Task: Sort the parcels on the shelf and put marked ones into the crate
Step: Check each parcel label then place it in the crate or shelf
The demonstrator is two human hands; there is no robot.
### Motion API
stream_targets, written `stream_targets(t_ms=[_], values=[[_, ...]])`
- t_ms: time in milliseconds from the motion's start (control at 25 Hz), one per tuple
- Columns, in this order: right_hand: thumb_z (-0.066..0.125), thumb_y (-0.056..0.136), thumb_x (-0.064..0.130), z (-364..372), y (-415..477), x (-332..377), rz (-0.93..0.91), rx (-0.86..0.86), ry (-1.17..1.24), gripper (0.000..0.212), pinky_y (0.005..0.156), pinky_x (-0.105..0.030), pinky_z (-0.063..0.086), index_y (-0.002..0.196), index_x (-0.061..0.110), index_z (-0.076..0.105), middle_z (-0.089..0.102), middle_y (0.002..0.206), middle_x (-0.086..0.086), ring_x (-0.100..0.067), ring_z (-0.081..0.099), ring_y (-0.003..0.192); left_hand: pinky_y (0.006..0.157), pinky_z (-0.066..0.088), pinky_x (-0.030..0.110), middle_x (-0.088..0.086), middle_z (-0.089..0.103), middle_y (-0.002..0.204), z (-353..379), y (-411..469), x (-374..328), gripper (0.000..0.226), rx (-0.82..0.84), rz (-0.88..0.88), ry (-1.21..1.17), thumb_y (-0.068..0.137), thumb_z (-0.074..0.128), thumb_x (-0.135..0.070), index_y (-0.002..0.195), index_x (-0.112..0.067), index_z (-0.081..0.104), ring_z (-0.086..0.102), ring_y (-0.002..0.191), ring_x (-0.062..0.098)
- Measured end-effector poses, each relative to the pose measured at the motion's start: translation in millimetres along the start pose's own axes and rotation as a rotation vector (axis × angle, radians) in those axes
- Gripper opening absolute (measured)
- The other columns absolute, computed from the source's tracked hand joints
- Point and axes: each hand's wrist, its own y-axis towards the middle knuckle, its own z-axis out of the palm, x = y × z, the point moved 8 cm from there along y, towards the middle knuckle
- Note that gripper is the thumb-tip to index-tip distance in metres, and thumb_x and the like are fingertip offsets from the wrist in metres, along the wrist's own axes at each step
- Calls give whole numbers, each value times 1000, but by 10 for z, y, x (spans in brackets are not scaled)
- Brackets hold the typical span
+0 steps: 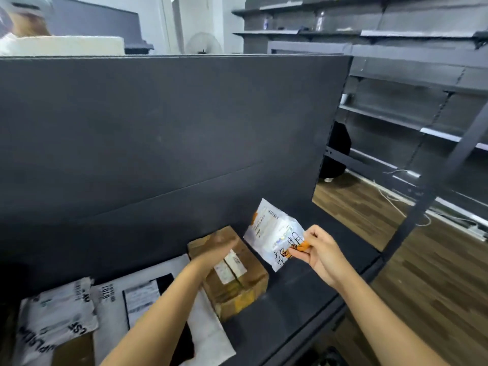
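My right hand pinches the lower corner of a small white plastic parcel with orange print and black handwriting, holding it tilted above the black shelf. My left hand, blurred and with fingers fairly straight, lies over the top of a brown cardboard box with white labels, which stands on the shelf. Left of the box lie a white mailer bag with a printed label and another white bag with black lettering. No crate is in view.
A tall dark back panel rises behind the shelf. Dark empty shelving stands to the right across a wooden floor with a white cable. Another person's head shows at the top left corner.
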Motion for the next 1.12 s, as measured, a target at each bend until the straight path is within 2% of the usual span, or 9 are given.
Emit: stream_targets(t_ms=[80, 160, 280, 400, 520, 640, 760, 960, 1120], values=[[40, 99, 5, 255, -170, -29, 3, 45, 59, 31, 65, -27, 58, 69, 9, 38, 66, 65, -3, -15, 70, 70, 90, 51, 31, 8, 55, 125, 117, -271, 266, 56, 224, -179, -219, 91, 52, -50, 135, -17, 43, 60, 114, 27], [40, 99, 7, 477, -339, -95, 39, 81, 78, 29, 61, -25, 58, 70, 8, 39, 69, 72, -7, -17, 71, 72, 89, 51, 36, 13, 61, 123, 221, -446, 318, 49, 346, -189, -477, 95, 49, -41, 133, -9, 45, 64, 105, 28], [44, 98, 10, 683, -568, -260, 85, 164, 8, 26, 59, -25, 57, 72, 11, 45, 71, 86, -11, -18, 71, 76, 79, 54, 37, 10, 69, 92, -74, -511, 214, 29, 135, -67, -739, 95, 51, -8, 123, -1, 55, 66, 83, 23], [52, 94, 23, 828, -759, -369, 107, 281, -182, 13, 74, -33, 58, 93, 10, 57, 71, 109, -9, -24, 69, 100, 62, 59, 29, 1, 75, 85, -572, -622, -3, 24, 15, 199, -658, 90, 53, 4, 103, -13, 64, 73, 73, 16], [62, 83, 36, 991, -747, -254, 40, 164, -266, 39, 84, -36, 57, 117, 18, 58, 71, 112, -4, -21, 69, 103, 64, 58, 27, 0, 75, 95, -940, -820, -90, 26, -44, 321, -489, 90, 54, 1, 108, -13, 65, 73, 83, 15], [60, 91, 21, 1270, -679, -42, -82, 45, -243, 22, 74, -27, 58, 113, 22, 61, 74, 105, -1, -16, 71, 96, 71, 60, 35, 0, 76, 95, -1048, -999, -117, 22, -34, 354, -359, 90, 56, -3, 105, -14, 69, 73, 87, 18], [55, 92, 10, 1521, -661, 42, -122, 26, -291, 16, 70, -29, 58, 103, 16, 66, 75, 100, -3, -17, 73, 89, 72, 60, 36, 2, 77, 95, -1188, -1189, -114, 20, -40, 378, -348, 90, 57, -5, 100, -15, 70, 73, 84, 17], [58, 90, 8, 1782, -746, 50, -100, 108, -236, 15, 63, -27, 58, 100, 14, 67, 76, 96, -3, -20, 73, 88, 78, 59, 35, 5, 76, 98, -1407, -1360, -14, 20, -61, 358, -361, 89, 58, -4, 99, -14, 71, 73, 88, 20], [57, 90, 6, 1860, -822, 12, -61, 145, -154, 16, 62, -27, 58, 102, 12, 67, 76, 98, -4, -21, 73, 88, 70, 58, 30, 1, 77, 93, -1425, -1497, 65, 22, -28, 353, -403, 89, 57, -6, 94, -20, 72, 73, 81, 16]])
